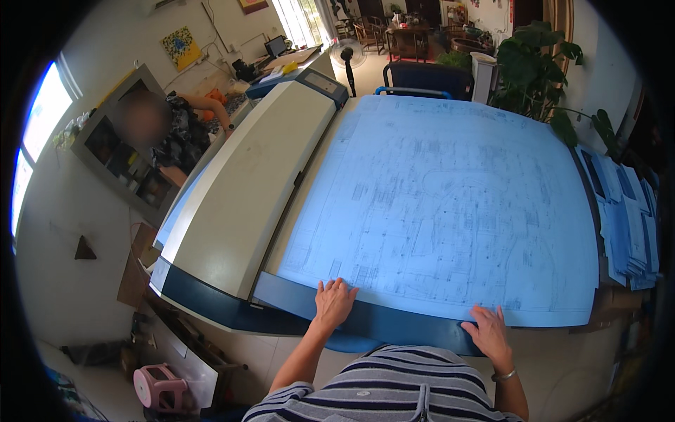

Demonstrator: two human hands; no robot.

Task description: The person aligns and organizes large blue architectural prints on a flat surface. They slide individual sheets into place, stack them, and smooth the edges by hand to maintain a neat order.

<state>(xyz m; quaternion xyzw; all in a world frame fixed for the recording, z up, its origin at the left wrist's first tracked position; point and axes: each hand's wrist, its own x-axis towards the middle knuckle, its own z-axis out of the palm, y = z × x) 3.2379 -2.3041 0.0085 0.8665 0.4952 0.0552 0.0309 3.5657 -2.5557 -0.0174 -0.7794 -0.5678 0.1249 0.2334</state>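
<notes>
A large blue sheet printed with fine line drawings (450,204) lies spread over the table of a wide-format machine. Its left edge runs up to the long beige machine cover (239,190). My left hand (335,304) rests at the sheet's near edge, fingers stretched out over the dark blue front rail (394,325). Farther right, my right hand (490,333) has its fingers spread, the tips on the sheet's near edge and the thumb by the rail. Neither hand grips anything that I can see.
Across the machine at the left, another person (186,137) leans beside it. Stacked folded blue sheets (629,218) stand at the right, below a leafy plant (538,63). A dark chair (429,81) is behind the table's far edge. A pink stool (160,387) sits at lower left.
</notes>
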